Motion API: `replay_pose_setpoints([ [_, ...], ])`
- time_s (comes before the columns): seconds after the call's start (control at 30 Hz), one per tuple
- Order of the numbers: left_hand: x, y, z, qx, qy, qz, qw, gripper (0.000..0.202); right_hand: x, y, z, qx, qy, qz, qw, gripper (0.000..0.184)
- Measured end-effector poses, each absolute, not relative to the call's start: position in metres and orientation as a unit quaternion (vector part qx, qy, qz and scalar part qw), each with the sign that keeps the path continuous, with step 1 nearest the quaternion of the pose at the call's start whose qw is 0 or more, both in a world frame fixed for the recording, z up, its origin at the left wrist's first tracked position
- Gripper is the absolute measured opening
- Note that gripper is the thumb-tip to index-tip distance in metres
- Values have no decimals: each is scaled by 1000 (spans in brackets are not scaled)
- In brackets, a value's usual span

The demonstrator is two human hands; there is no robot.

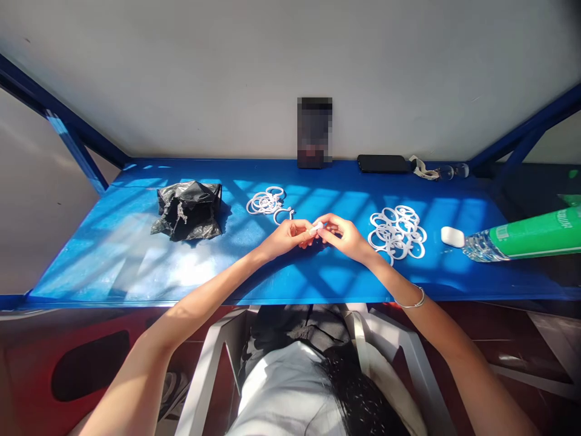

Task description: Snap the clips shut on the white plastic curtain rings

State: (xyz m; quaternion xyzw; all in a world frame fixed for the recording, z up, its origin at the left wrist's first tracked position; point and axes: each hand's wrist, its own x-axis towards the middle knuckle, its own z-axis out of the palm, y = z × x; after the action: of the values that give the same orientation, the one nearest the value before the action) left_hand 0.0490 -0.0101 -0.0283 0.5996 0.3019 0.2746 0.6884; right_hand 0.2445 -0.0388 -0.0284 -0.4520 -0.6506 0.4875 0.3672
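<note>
Over the middle of the blue table, my left hand (290,236) and my right hand (339,235) meet, fingers pinched on a small white plastic piece (316,229). Fingers cover much of it, so its exact kind does not show. Just beyond my left fingers lies a single white ring (282,209) with a small tab. Behind that ring is a small group of white plastic rings (258,203). To the right of my right hand sits a larger heap of similar white rings (396,232), overlapping each other.
A crumpled black plastic bag (193,212) stands at the left. Along the back are a pixelated dark upright object (315,133), a black phone (382,163) and glasses (447,172). On the right lie a white case (452,237) and a green-labelled bottle (535,233).
</note>
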Motion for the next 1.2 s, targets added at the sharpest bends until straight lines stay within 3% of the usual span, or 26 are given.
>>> replay_pose_setpoints([
  [0.3, 56, -21, -19, 567, 284, 222, 740, 69, 241, -40, -32, -329, -605, 659, 304, 51],
  [0.53, 59, -22, -21, 537, 259, 245, 764, 71, 238, -40, -36, -311, -559, 689, 342, 48],
  [0.67, 58, -19, -21, 538, 272, 280, 747, 70, 240, -40, -32, -337, -585, 645, 360, 40],
  [0.77, 49, -12, -20, 616, 309, 306, 657, 62, 245, -38, -26, -382, -653, 544, 362, 20],
  [0.83, 39, -5, -18, 691, 349, 311, 551, 55, 253, -35, -22, -445, -704, 408, 374, 22],
  [0.93, 22, 8, -17, 796, 423, 298, 315, 44, 272, -29, -17, -565, -740, 132, 342, 26],
  [1.0, 11, 18, -19, 829, 451, 293, 151, 35, 290, -24, -15, -634, -719, 13, 285, 30],
  [1.1, -4, 31, -26, 839, 473, 268, 13, 28, 318, -20, -17, -717, -664, -43, 205, 33],
  [1.2, -14, 38, -33, 836, 491, 242, -40, 29, 340, -18, -23, -740, -646, -39, 180, 28],
])
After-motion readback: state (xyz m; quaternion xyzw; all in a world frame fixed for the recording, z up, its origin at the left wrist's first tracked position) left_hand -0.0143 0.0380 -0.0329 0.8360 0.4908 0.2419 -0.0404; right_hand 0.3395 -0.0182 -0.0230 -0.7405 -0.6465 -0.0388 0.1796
